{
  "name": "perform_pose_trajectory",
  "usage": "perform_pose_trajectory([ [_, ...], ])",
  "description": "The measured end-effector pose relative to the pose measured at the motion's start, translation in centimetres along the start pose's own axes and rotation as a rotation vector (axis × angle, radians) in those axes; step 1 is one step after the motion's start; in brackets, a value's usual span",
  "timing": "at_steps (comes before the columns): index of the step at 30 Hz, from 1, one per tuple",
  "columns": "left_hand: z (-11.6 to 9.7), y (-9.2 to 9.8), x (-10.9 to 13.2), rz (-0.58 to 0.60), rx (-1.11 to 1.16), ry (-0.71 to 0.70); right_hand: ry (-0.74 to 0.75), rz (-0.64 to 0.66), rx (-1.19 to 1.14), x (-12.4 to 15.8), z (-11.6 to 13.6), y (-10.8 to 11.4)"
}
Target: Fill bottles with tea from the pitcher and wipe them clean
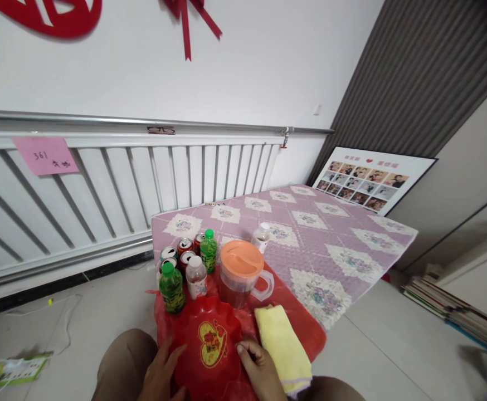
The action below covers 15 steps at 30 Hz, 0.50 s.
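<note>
A red scalloped plate (191,359) with a yellow heart-shaped print lies in front of me, close to my knees. My left hand (160,376) rests against its left edge, fingers stretched and apart. On the opposite side, my right hand (262,370) pinches the rim between thumb and fingers. Just right of that hand lies a folded yellow cloth (284,348). Behind the plate stands a clear pitcher (235,292) with an orange lid and a see-through handle. A green-capped bottle (171,288) and a white-capped bottle (196,278) stand at its upper left.
Several opened drink cans (185,248) cluster at the left, beside another green bottle (209,253). A further white-capped bottle (261,236) stands behind the pitcher. Red plastic (306,323) lies over the purple patterned cloth (331,223). A white radiator (193,172) runs behind.
</note>
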State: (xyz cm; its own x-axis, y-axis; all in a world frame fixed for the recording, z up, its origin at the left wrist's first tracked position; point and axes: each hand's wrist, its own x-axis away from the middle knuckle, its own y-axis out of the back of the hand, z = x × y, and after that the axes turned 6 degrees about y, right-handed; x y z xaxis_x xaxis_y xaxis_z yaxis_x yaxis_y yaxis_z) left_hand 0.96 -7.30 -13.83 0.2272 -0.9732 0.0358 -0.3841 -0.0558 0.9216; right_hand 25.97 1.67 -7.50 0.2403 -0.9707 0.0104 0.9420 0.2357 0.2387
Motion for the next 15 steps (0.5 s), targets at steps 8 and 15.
perform_pose_trajectory([
  [8, 1.0, 1.7, 0.0, -0.002, 0.048, -0.097, -0.006, 0.018, 0.001, 0.0, -1.0, 0.1],
  [15, -0.6, 3.8, -0.6, 0.002, 0.074, -0.148, 0.024, -0.007, 0.015, -0.4, -0.6, 0.3],
])
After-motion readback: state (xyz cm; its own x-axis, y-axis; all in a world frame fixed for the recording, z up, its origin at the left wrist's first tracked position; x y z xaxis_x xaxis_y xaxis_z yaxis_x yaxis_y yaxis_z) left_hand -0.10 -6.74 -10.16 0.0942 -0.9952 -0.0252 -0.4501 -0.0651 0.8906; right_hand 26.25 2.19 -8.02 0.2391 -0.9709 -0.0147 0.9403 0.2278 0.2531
